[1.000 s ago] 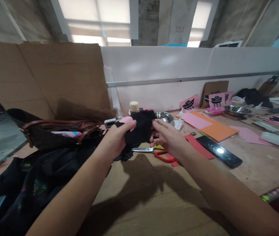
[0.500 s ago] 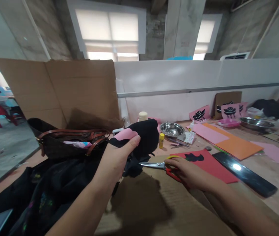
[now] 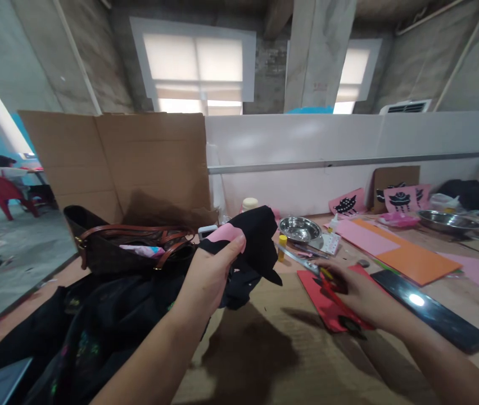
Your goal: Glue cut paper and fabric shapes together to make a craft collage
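Observation:
My left hand is closed on a piece of black fabric, with a pink paper piece pinched against it under the thumb. The fabric hangs over the cardboard on the table, its lower edge ragged. My right hand grips a pair of scissors with red and yellow handles, the blades pointing up and left, apart from the fabric. Beneath that hand lies a red sheet, partly covered, with a small dark cutout near its lower edge.
A brown handbag and dark clothing fill the left side. Behind stand a steel bowl and a yellow glue stick. A glossy black bar and an orange sheet lie right. A cardboard panel rises behind.
The scissors have come away from the fabric, rising and turning to the right. The red sheet has shifted under my right hand. My left hand keeps its hold; the view has tilted slightly.

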Demonstrator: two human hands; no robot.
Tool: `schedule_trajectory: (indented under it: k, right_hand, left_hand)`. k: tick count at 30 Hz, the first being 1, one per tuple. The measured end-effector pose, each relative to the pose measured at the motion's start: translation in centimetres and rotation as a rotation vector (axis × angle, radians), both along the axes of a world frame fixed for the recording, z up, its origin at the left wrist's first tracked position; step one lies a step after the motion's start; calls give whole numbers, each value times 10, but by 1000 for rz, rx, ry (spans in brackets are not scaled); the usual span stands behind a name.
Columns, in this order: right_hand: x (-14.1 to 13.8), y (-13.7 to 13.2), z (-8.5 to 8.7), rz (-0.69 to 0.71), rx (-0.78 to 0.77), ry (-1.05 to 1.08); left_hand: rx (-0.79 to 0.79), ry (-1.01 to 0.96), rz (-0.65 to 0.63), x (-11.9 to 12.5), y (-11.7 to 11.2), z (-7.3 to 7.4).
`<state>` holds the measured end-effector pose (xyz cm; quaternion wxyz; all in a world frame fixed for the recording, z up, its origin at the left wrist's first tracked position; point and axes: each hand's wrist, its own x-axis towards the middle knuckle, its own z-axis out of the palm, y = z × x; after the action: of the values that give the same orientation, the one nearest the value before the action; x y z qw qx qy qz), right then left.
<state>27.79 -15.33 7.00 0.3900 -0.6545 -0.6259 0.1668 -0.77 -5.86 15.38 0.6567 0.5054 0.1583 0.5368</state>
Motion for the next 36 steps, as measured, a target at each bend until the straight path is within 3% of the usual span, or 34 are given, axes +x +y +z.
schedule_trajectory:
  k: [3, 6, 11, 15, 24, 29, 32, 36]
  right_hand:
    - [-6, -3, 24, 4, 62, 193]
    - [-36, 4, 41, 114, 104, 396]
    - [-99, 33, 53, 187, 150, 647]
    - [-126, 55, 59, 181, 217, 820]
    - [-114, 65, 66, 226, 255, 987]
    - [-102, 62, 67, 239, 262, 962]
    - [-101, 61, 67, 238, 271, 932]
    - [-105, 58, 69, 240, 265, 866]
  left_hand:
    - [-1, -33, 4, 3, -3, -2]
    - [12, -63, 2, 7, -7, -4]
    - [37, -69, 19, 10, -15, -5]
    - [54, -60, 51, 10, -17, -2]
    - [177, 137, 161, 5, 8, -20]
    - [258, 269, 259, -4, 12, -17]
    - [227, 274, 229, -3, 12, -16]
    - [118, 209, 90, 1, 15, -17]
